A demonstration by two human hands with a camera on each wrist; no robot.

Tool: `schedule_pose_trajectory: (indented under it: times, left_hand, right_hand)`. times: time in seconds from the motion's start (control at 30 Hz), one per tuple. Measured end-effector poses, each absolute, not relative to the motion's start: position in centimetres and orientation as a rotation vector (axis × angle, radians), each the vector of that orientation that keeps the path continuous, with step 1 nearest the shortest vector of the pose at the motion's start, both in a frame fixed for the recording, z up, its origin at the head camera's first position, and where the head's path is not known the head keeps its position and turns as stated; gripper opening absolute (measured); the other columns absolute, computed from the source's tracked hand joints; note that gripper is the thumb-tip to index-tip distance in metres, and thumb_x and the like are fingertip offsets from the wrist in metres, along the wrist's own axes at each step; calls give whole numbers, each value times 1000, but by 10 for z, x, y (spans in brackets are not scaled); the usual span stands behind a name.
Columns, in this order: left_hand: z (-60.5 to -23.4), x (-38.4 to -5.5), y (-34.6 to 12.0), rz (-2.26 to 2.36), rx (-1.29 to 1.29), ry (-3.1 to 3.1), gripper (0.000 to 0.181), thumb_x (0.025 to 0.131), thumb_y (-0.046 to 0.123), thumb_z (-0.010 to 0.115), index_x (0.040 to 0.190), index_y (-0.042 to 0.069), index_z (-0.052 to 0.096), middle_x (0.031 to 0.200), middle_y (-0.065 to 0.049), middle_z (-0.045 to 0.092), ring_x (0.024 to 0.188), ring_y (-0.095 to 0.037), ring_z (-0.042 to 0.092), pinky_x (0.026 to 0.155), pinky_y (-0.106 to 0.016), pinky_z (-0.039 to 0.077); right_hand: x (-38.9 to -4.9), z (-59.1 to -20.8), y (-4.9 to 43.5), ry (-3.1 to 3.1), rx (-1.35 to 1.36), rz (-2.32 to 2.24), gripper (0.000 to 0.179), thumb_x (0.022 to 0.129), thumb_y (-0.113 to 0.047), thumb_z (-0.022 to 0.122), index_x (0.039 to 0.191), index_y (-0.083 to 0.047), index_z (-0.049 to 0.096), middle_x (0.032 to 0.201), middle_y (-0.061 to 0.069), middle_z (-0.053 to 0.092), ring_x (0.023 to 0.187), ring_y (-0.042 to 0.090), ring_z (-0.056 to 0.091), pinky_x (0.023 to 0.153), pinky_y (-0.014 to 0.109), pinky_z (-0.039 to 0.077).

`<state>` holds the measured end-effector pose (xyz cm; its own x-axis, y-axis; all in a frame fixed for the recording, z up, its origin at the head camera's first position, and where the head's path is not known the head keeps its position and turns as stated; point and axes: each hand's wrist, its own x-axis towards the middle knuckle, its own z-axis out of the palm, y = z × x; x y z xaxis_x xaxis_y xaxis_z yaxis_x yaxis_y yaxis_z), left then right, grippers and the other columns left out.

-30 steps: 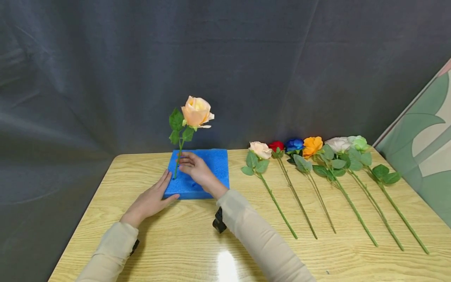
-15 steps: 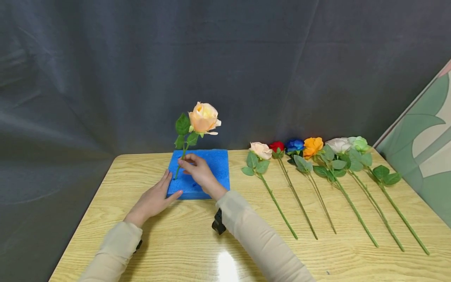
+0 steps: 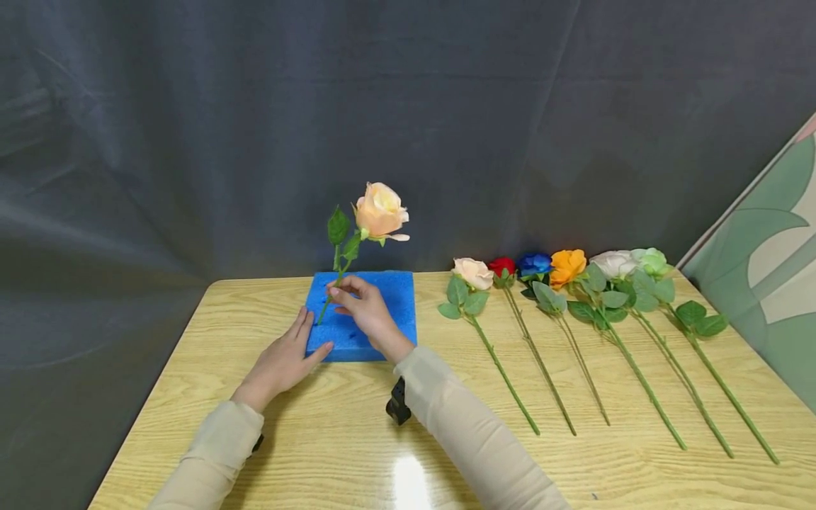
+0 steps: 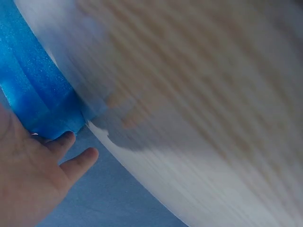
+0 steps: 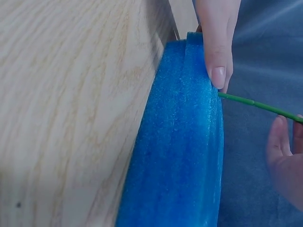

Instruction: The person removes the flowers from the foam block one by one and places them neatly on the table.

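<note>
A peach artificial rose [image 3: 381,211] leans to the right over a blue foam block [image 3: 392,304], its stem's lower end at the block's left part. My right hand [image 3: 366,312] pinches the green stem between thumb and fingers, a little above the foam. In the right wrist view the stem [image 5: 255,104] runs from the block to the fingertips of that hand [image 5: 289,165]. My left hand [image 3: 280,365] lies with straight fingers against the block's left edge, thumb at the front edge. The left wrist view has this hand [image 4: 33,175] beside the foam [image 4: 38,80].
To the right lies a row of artificial flowers: a pale pink rose [image 3: 473,273], a red one [image 3: 502,267], a blue one [image 3: 534,264], an orange one [image 3: 567,268], a whitish one [image 3: 613,263] and a light green one [image 3: 650,261]. A dark curtain [image 3: 408,127] hangs behind the table [image 3: 357,439].
The rose's head has swung right and its stem tilts more. My right hand's fingers have closed onto the stem. My left hand has shifted slightly right along the block.
</note>
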<state>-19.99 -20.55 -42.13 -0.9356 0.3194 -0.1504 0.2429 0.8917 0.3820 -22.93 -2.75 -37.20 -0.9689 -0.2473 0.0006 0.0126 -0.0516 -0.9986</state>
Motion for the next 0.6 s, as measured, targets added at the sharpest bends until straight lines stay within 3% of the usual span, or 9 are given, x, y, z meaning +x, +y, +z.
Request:
schedule_pose_trajectory:
  times: [0.27, 0.6]
  left_hand:
    - [-419, -200, -205, 528, 411, 2836, 89, 97, 63, 31, 153, -1, 6, 161, -21, 0, 144, -44, 21, 111, -60, 30]
    - [-420, -199, -206, 526, 427, 2854, 91, 95, 64, 35, 153, -1, 6, 161, -20, 2, 145, -42, 19, 112, -61, 28]
  right_hand:
    - [-230, -372, -25, 2046, -253, -2163, 23, 99, -14, 52, 109, 5, 60, 127, 22, 59, 113, 33, 62, 94, 38, 54]
    - [-231, -371, -20, 2032, -228, -2160, 22, 99, -13, 51, 111, 3, 59, 127, 21, 59, 111, 30, 63, 92, 33, 55]
